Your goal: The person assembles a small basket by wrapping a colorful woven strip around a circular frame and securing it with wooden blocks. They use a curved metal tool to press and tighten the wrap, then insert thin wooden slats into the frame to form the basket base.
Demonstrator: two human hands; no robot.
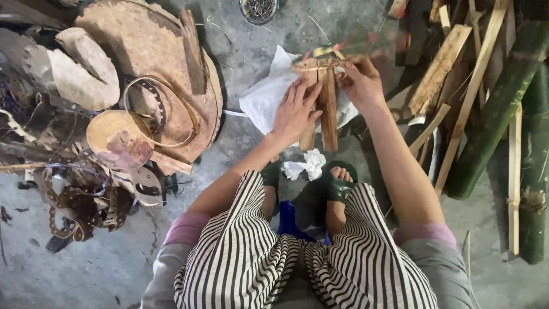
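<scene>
The left hand [294, 111] covers part of the wooden slats [327, 109]. Their top end is blurred. The bowl of nails [258, 9] and the bamboo poles [503, 97] run off the top edge.

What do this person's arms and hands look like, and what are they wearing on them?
Both arms are bare from above the elbow down. The left hand and the right hand wear no gloves, and no rings or watch show. Each upper arm ends in a rolled pink sleeve cuff under a grey outer sleeve. The fingers are slim with short nails.
</scene>
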